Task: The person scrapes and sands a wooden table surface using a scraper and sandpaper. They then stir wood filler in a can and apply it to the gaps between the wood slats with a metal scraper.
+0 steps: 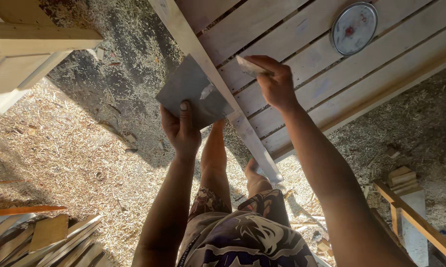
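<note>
Now, far out past the left fingers, a pale wooden frame [20, 54] sits over the sawdust-strewn floor [74, 158], with a heap of wood offcuts [45, 240] down low. The left hand [182, 129] comes next, fingers closed around the lower edge of a grey flat sheet [193, 96], thumb pressed flat on its face, the sheet standing up above the fingers and leaning against the edge rail [218, 94] of the slatted wooden panel [302, 54]. Just across that rail, the right hand [275, 81] has its fingers curled tight on a small pale scraper [247, 66], the blade poking out left of the knuckles over the slats. Well beyond the right fingers, a round metal lid [354, 27] lies on the panel.
</note>
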